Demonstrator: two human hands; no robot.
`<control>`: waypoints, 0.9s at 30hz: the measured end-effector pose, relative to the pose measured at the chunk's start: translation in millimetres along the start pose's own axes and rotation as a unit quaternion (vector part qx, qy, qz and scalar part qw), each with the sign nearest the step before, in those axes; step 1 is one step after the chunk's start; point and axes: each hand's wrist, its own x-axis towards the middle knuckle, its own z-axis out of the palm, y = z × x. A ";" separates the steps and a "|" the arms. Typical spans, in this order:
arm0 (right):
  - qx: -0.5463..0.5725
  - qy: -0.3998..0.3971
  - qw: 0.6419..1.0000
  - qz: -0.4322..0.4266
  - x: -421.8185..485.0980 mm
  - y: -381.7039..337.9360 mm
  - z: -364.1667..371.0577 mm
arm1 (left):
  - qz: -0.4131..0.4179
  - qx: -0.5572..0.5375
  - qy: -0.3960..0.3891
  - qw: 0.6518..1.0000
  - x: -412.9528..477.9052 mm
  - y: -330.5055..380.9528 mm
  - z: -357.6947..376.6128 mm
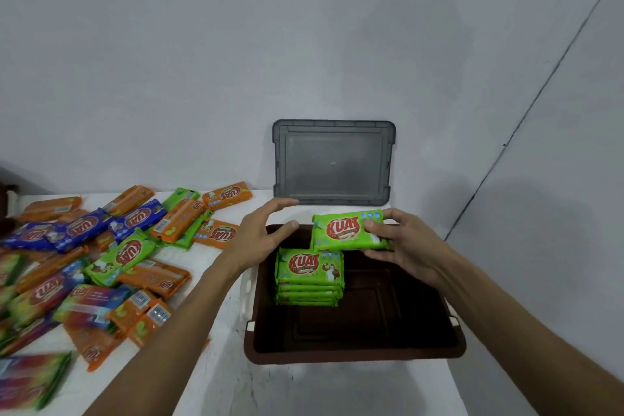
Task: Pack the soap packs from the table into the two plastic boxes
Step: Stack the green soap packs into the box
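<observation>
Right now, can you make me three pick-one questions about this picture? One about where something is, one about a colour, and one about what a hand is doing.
1. Where is the grey lid?
A) leaning on the wall behind the brown box
B) shut on the box
C) flat on the floor

2. What colour is the stack of packs inside the brown box?
A) blue
B) green
C) orange

3. What is the right hand doing?
A) hanging empty
B) pushing the lid
C) holding a green pack

Answers:
1 A, the lid stands upright against the wall past the box's far edge.
2 B, every pack in the stack has a green wrapper.
3 C, its fingers and thumb grip the green pack above the box.
</observation>
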 end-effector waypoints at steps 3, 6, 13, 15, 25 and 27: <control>-0.046 0.013 0.999 -0.009 -4.0 -3.6 -16.7 | -0.032 -0.019 -0.012 0.999 1.4 -9.9 2.1; -0.090 0.029 0.995 -0.011 -5.8 -3.4 -29.0 | -0.051 -0.019 -0.018 0.998 0.9 -20.1 6.4; -0.236 0.088 0.967 0.030 -2.3 10.4 -40.1 | -0.061 -0.008 -0.021 0.998 -0.2 -23.1 8.7; -0.293 0.116 0.948 0.037 3.1 20.2 -36.6 | -0.062 -0.010 -0.025 0.998 0.0 -22.3 9.1; -0.482 0.157 0.860 0.061 32.2 60.8 -16.2 | -0.057 -0.025 -0.023 0.998 -0.2 -26.5 9.4; -0.587 0.160 0.792 0.043 32.1 64.1 -13.9 | -0.057 -0.029 -0.022 0.998 -0.3 -27.9 9.7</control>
